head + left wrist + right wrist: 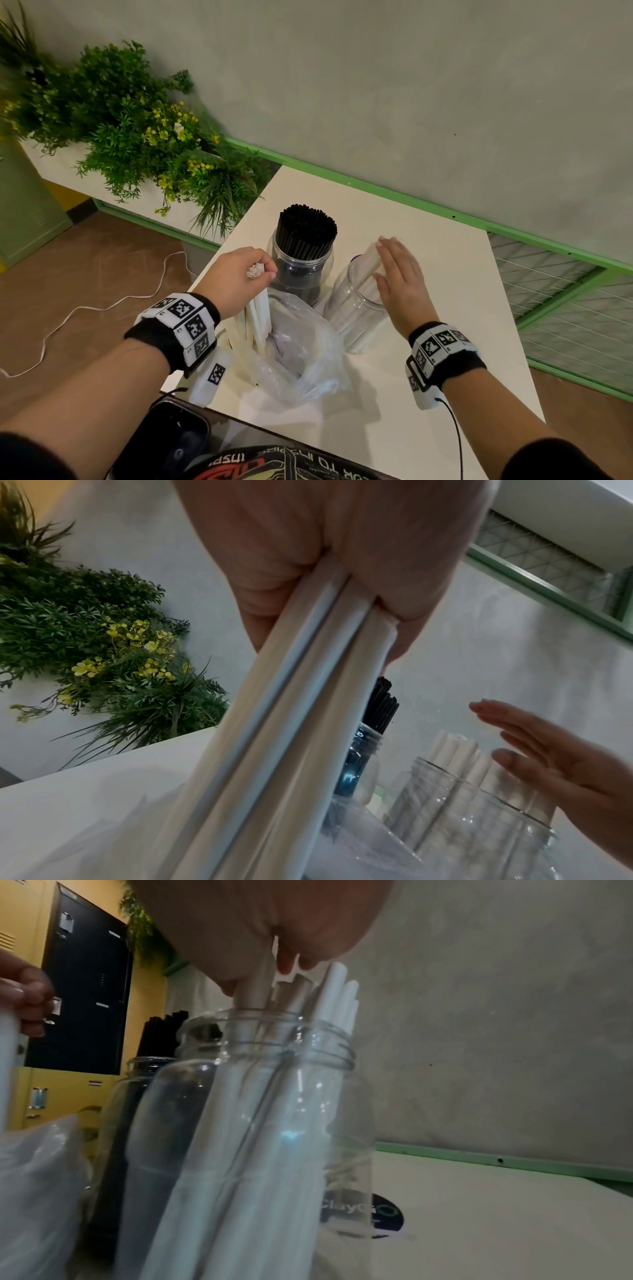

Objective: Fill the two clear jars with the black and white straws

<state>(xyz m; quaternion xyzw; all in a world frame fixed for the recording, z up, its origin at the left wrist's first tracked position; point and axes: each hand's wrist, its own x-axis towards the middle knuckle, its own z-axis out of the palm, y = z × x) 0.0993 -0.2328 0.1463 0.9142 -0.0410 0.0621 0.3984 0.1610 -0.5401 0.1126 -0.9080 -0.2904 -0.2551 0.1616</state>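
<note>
My left hand (236, 277) pinches a bundle of smooth white straws (274, 750) over the crinkly plastic bag (301, 349). My right hand (400, 281), flat-fingered, presses white straws in the clear jar (359, 308); black straws (306, 228) pack the round jar behind, on the table (428, 377).

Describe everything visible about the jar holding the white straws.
The clear jar looks like plastic, with a threaded open mouth and no lid. It stands on the white table, right of the jar of black straws and beside the plastic bag. It is partly filled; the white straws lean, poking above the rim. The right hand, fingers straight, touches their tops.
</note>
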